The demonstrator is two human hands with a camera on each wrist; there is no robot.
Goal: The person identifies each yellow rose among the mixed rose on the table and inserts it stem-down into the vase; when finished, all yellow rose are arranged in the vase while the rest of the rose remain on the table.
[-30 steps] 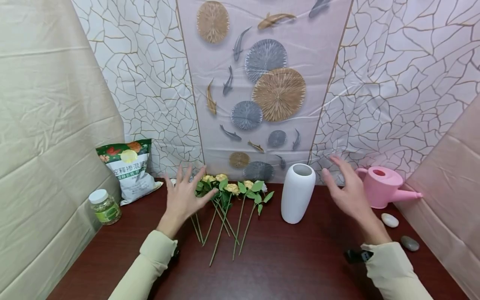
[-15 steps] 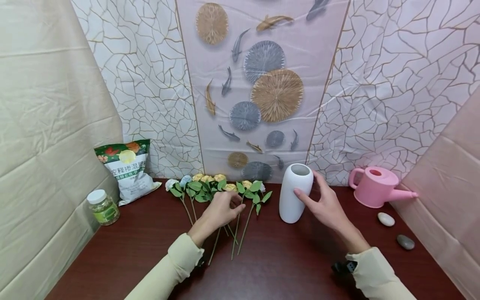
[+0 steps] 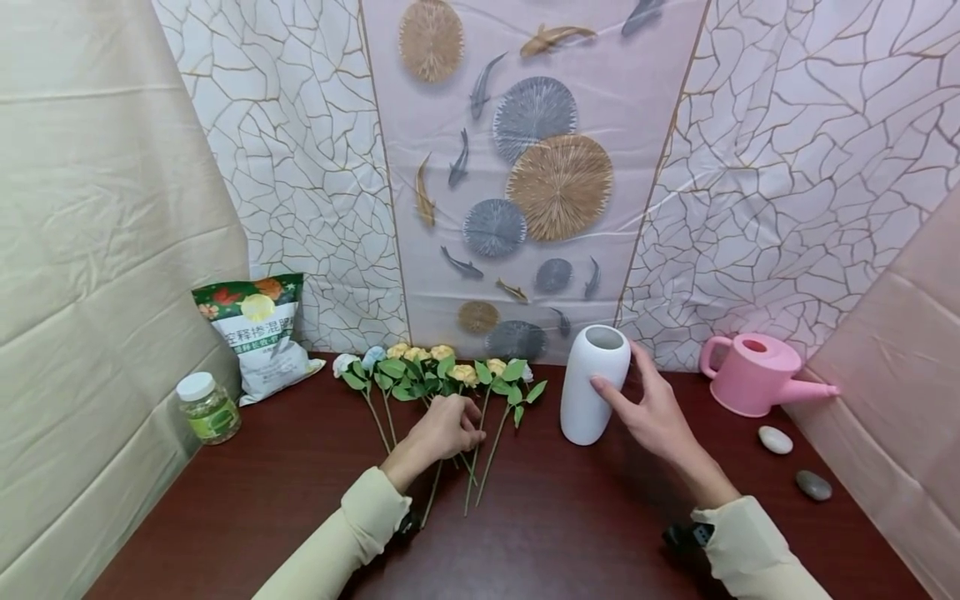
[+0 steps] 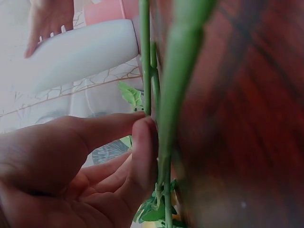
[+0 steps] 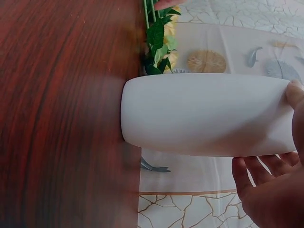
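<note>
A white vase (image 3: 587,404) stands upright on the dark red table. My right hand (image 3: 660,421) grips its upper right side, thumb in front and fingers behind; the right wrist view shows the same hold. Left of it lie several stemmed roses (image 3: 463,375) with yellow, white and blue heads toward the back wall. Over their stems, my left hand (image 3: 442,429) has its fingers curled. In the left wrist view its thumb and index finger pinch a thin green rose stem (image 4: 146,57), close to the tabletop. Part of the stems is hidden beneath that hand.
A pink watering can (image 3: 757,375) stands at the right, with a white stone (image 3: 776,440) and a grey stone (image 3: 813,485) before it. At the left are a fertilizer bag (image 3: 262,342) and a lidded jar (image 3: 210,412). A patterned cloth (image 3: 555,183) hangs behind.
The right hand has come in from the right and taken hold of the vase. From being spread above the flowers, the left hand has moved right and down, its fingers closing on a stem.
</note>
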